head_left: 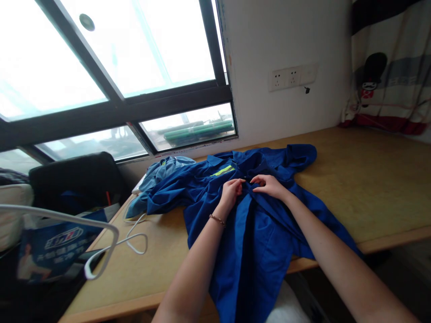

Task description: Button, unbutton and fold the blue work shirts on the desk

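Note:
A blue work jacket [205, 188] with a yellow-green reflective strip [224, 170] lies spread on the wooden table, its lower part hanging over the front edge. My left hand [231, 190] is closed in a pinch on the front edge of the jacket, near the upper chest. Just to its right, my right hand [267, 186] pinches the opposite front edge with thumb and forefinger. The two hands are close together at the front opening. Below them the jacket front hangs apart, showing a dark gap. Whether a button or fastener sits between the fingertips is too small to tell.
Light blue clothing [164, 172] lies at the left of the table [370, 193]. A white cable [134, 237] loops over the left edge. A black chair [77, 179] and a blue printed bag [60, 246] stand left. Wall sockets [286, 78] and a curtain [390, 67] are behind.

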A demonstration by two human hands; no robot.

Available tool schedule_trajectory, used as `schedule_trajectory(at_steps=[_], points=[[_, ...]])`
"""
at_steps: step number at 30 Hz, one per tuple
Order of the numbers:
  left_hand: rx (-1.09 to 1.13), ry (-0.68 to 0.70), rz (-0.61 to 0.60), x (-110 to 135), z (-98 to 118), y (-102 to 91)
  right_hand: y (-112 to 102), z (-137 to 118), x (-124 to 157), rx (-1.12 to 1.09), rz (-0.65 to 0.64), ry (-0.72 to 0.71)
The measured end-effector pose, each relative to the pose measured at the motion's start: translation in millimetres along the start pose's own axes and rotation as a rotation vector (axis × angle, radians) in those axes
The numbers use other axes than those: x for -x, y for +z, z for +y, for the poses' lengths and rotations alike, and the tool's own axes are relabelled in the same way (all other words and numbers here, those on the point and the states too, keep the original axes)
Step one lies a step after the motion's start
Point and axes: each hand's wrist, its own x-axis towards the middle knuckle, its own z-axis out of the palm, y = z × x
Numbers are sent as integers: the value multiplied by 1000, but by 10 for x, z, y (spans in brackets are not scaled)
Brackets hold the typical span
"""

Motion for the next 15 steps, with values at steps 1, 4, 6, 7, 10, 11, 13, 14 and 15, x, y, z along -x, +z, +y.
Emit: schedule_trajectory(at_steps=[1, 4, 6, 7, 10, 11, 13, 14, 15], points=[[-98, 115, 134, -4, 15, -17, -29, 25, -10, 17, 57, 23], [-558, 422, 475, 15, 56, -72, -128, 131, -30, 132, 346, 129], [-899, 452, 596, 41, 58, -111, -177, 207, -22, 301, 566, 199], [-1033, 399, 615, 51, 49, -130, -186, 241, -10, 405, 660, 232], [-1180, 174, 539, 51, 15, -180, -139, 307, 36, 628, 699, 329], [-1150, 125, 492, 40, 13, -190, -102, 318, 47, 647, 627, 349], [-988, 70, 406, 15, 35, -189, -14, 323, 53, 642, 457, 340], [-863, 57, 359, 9, 57, -172, 31, 317, 45, 633, 391, 313], [-719, 51, 297, 11, 81, -143, 73, 306, 33, 618, 344, 281]])
